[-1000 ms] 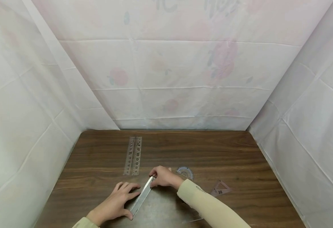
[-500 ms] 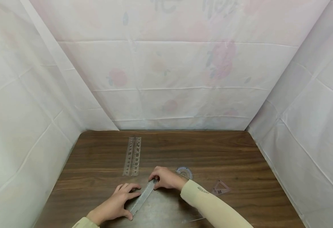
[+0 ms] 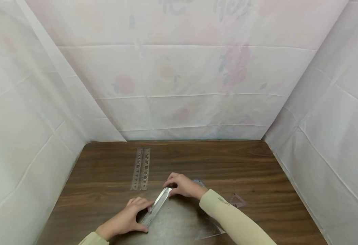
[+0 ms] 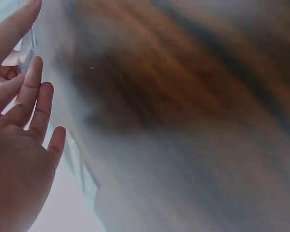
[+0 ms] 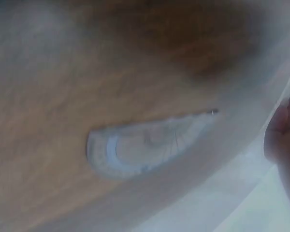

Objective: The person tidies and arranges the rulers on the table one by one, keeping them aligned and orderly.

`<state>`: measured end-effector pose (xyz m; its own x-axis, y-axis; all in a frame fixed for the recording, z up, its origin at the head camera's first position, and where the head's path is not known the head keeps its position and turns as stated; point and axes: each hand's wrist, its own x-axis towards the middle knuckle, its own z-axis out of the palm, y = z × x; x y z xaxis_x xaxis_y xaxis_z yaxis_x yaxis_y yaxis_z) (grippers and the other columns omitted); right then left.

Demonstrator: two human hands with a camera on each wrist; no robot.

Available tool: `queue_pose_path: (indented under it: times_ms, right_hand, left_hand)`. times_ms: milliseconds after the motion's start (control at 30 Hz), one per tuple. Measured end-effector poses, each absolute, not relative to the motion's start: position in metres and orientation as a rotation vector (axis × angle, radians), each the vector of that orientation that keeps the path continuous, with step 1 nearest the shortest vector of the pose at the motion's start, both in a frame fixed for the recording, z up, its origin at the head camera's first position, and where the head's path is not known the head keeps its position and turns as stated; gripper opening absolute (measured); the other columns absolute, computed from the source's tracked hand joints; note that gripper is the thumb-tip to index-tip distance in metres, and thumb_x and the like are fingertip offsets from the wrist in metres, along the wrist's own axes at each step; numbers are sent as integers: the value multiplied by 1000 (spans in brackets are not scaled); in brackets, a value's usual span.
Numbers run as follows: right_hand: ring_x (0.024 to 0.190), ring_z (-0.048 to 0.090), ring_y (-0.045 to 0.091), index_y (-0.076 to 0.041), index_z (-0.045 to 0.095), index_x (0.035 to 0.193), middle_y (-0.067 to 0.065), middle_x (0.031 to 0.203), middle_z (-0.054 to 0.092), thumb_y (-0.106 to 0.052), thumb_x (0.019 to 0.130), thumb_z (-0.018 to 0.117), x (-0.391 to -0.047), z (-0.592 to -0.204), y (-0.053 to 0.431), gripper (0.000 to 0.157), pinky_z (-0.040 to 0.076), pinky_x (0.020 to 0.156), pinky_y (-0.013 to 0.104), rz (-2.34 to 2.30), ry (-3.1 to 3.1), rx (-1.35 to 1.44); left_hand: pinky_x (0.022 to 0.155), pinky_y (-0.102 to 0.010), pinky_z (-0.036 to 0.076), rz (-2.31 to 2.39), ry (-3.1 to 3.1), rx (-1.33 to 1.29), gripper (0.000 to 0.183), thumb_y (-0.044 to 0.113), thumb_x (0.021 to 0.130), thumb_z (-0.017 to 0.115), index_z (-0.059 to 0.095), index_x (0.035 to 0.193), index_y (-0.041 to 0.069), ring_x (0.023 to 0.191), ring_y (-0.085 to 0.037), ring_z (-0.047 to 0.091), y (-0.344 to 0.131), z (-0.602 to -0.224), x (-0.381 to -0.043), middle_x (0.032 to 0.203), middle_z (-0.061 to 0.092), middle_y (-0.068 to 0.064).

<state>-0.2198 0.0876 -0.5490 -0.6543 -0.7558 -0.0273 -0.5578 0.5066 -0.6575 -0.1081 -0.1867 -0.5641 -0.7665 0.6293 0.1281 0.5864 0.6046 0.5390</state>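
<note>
A clear plastic ruler slants between both hands in the head view, its upper face catching the light. My right hand pinches its far end between thumb and fingers. Near the close end, my left hand has its thumb on one side and index fingertip on the other. In the left wrist view, the other fingers of the left hand spread loosely, away from the ruler. Only a small part of the right hand shows at the edge of the right wrist view.
Two clear stencil rulers lie side by side at the back left of the wooden table. A protractor lies beyond the right wrist. A pinkish set square and another clear piece lie by the right sleeve.
The ruler has shifted slightly right and away from me, and its face has tilted to catch more light. Both hands moved with it; the right forearm now covers more of the protractor.
</note>
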Motion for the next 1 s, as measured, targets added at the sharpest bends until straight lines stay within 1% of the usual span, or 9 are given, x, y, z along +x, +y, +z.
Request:
queue_pose_path:
  times_ms: [167,233,333,433,567,600,700,767,1000]
  right_hand:
    - [102,61,10,-11,75,125,1,117,63,-18,92,78,-226,-538,96,34,53,89,21,-900,2440,-1093]
    - [104,61,11,-11,74,127,2,118,62,-17,92,77,-229,-533,100,35,54,91,22,-902,2440,-1084]
    - [107,61,12,-12,72,130,2,120,61,-18,93,76,-235,-527,105,38,54,92,22,-912,2434,-1049]
    - [106,61,15,-12,71,132,2,119,60,-17,93,76,-240,-520,110,39,53,91,23,-927,2430,-1031]
    - [101,61,16,-12,70,134,4,118,61,-15,93,76,-246,-514,116,41,53,86,24,-970,2444,-996]
    - [99,61,15,-14,70,134,4,118,62,-15,93,76,-246,-512,117,42,53,85,24,-989,2447,-967]
    - [92,58,12,-14,68,137,6,116,64,-16,94,76,-249,-510,120,44,51,80,24,-1082,2449,-884]
    - [91,57,10,-13,66,138,7,114,66,-16,94,76,-250,-510,120,45,51,79,23,-1149,2462,-842]
    - [92,65,11,-4,58,144,10,109,72,-10,96,73,-247,-517,115,50,54,78,23,-1412,2434,-676]
  left_hand:
    - [95,-36,37,924,2783,1074,84,44,69,92,63,137,3,104,-2,50,-178,-560,-116,108,62,16]
    - [95,-36,37,945,2781,1083,84,43,69,92,64,136,2,101,-3,51,-174,-556,-120,103,61,17]
    - [95,-38,39,961,2768,1089,83,42,70,92,63,136,3,100,-5,53,-169,-551,-127,98,61,16]
    - [94,-38,40,983,2729,1056,81,40,72,92,62,138,4,99,-6,54,-165,-545,-132,98,60,17]
    - [92,-37,41,1001,2697,1003,81,35,73,92,61,141,3,95,-3,54,-159,-539,-140,99,61,19]
    - [93,-38,41,1006,2700,998,81,33,73,92,60,141,2,94,-2,54,-157,-538,-142,98,61,18]
    - [94,-39,44,1023,2729,991,82,30,72,93,60,141,1,93,-1,53,-153,-537,-148,96,62,16]
    - [94,-41,45,1037,2748,984,81,29,72,94,61,140,1,94,-1,53,-151,-537,-150,95,62,14]
    - [90,-37,50,1134,2770,1032,82,27,72,93,59,140,-4,92,-7,60,-147,-537,-160,95,67,9]
